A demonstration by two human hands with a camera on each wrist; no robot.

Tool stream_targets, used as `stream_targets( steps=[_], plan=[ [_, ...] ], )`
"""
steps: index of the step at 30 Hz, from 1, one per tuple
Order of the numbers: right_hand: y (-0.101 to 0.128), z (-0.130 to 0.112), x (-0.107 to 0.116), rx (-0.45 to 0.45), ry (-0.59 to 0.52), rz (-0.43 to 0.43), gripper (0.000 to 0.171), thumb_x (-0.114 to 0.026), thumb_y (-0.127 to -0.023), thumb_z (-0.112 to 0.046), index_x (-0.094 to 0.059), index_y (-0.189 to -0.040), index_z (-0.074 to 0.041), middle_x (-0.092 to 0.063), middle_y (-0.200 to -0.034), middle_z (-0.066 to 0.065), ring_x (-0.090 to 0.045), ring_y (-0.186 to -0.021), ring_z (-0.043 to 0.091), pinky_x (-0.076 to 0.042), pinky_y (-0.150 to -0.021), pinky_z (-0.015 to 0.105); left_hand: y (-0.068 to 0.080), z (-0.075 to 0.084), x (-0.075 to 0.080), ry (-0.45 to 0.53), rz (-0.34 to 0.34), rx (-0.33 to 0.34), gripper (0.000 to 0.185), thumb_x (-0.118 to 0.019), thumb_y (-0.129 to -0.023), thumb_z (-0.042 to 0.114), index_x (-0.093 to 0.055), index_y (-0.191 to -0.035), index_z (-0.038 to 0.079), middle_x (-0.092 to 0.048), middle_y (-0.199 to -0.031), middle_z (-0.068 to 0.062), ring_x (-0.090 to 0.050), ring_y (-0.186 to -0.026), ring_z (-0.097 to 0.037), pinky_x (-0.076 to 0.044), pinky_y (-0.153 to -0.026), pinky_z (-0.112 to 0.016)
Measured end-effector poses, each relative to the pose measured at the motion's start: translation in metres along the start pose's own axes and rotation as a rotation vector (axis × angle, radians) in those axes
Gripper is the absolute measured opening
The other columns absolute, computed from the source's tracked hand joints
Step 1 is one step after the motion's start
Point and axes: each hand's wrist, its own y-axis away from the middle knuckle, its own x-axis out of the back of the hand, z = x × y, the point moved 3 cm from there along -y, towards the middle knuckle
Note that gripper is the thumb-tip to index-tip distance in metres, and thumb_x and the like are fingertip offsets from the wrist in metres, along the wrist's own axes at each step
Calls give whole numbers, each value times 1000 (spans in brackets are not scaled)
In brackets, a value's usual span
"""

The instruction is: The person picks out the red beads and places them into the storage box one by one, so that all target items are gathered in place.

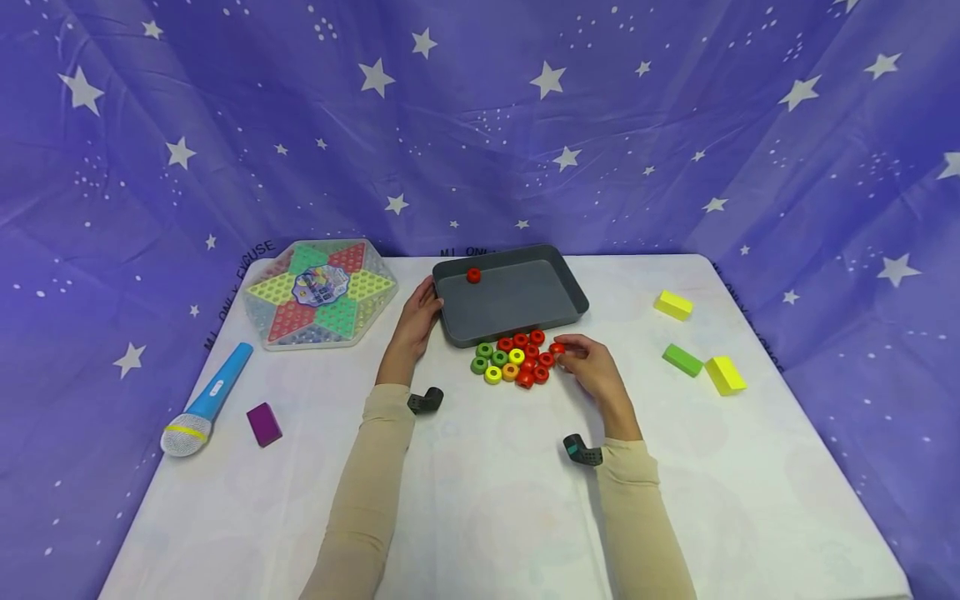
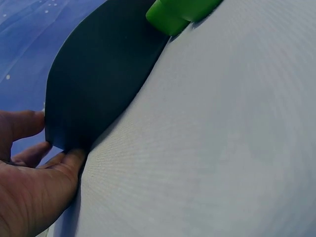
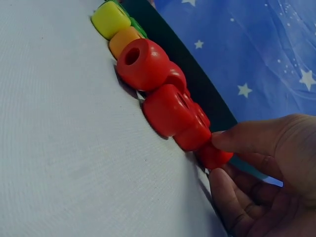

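A grey rectangular tray (image 1: 510,302) lies at the back middle of the table, with one red bead (image 1: 474,275) inside near its far left corner. My left hand (image 1: 417,321) rests against the tray's left end; its fingertips and thumb touch the outer wall (image 2: 98,84). In front of the tray is a cluster of beads with holes: several red (image 1: 532,352), several green (image 1: 499,358), two yellow (image 1: 492,375) and one orange (image 1: 510,372). At the cluster's right end my right hand (image 1: 594,367) pinches a red bead (image 3: 215,156) between thumb and fingers, low at the table.
To the left are a Chinese checkers set (image 1: 322,292) in a clear case, a blue toy microphone (image 1: 210,404) and a purple block (image 1: 264,425). On the right lie a green block (image 1: 682,360) and two yellow blocks (image 1: 673,305). A starry purple cloth (image 1: 480,125) hangs behind the table.
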Motion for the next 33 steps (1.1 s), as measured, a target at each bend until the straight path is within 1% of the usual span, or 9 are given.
stream_targets(
  steps=[6,10,13,16,20,23,25,30,33],
  plan=[
    [-1,-3,0,31,86,38,30,-63,-90,-9,-63,-119,-5,-65,-106,16,-62,-80,15,-50,-64,20,0,1,0,0,4,-1,63,-43,-96,-8,-22,-154,9,-20,-160,-8,-20,-147,-18,-20,-119,-35],
    [-3,-6,-1,71,193,101,26,-66,-88,-16,-64,-113,-9,-66,-100,11,-60,-77,14,-49,-64,22,-1,1,1,-7,9,3,64,-43,-97,-8,-22,-154,10,-19,-161,-7,-19,-147,-17,-20,-119,-35],
    [-3,-7,-1,100,257,158,24,-67,-86,-18,-65,-109,-10,-67,-98,10,-61,-81,18,-47,-67,25,-1,0,1,-11,10,14,63,-43,-97,-6,-23,-154,12,-19,-161,-6,-19,-147,-15,-19,-119,-34],
    [-3,-7,0,123,279,205,24,-69,-85,-17,-67,-107,-9,-69,-98,11,-64,-88,24,-48,-71,29,-1,-1,2,-10,5,20,63,-43,-97,-5,-22,-154,12,-19,-161,-5,-19,-147,-15,-19,-119,-34],
    [-2,-7,2,137,268,248,24,-70,-84,-16,-69,-107,-9,-71,-97,12,-66,-91,26,-49,-75,32,-1,-1,2,-13,1,10,63,-43,-97,-6,-21,-154,11,-19,-161,-7,-19,-147,-16,-20,-119,-35],
    [-3,-6,4,133,254,264,25,-70,-85,-16,-70,-109,-9,-72,-98,13,-66,-90,24,-49,-73,28,-1,0,1,-13,5,5,63,-43,-97,-6,-22,-154,10,-19,-161,-8,-19,-147,-17,-20,-119,-35],
    [-2,-6,5,121,228,267,25,-70,-85,-15,-70,-109,-9,-72,-98,13,-66,-87,22,-50,-69,24,-1,0,1,-13,6,6,63,-43,-97,-6,-22,-154,10,-19,-161,-9,-19,-147,-17,-20,-119,-35],
    [-2,-12,11,89,120,274,27,-69,-87,-14,-70,-113,-9,-72,-100,13,-63,-76,5,-52,-60,15,-1,-1,1,-11,15,15,63,-43,-97,-6,-22,-154,11,-19,-160,-8,-20,-147,-17,-21,-119,-35],
    [-4,-21,16,90,21,256,30,-66,-89,-12,-67,-118,-7,-70,-106,15,-62,-78,2,-52,-64,15,0,-2,1,-19,21,13,63,-44,-97,-6,-23,-154,11,-19,-160,-8,-21,-147,-17,-21,-119,-35]
  ],
)
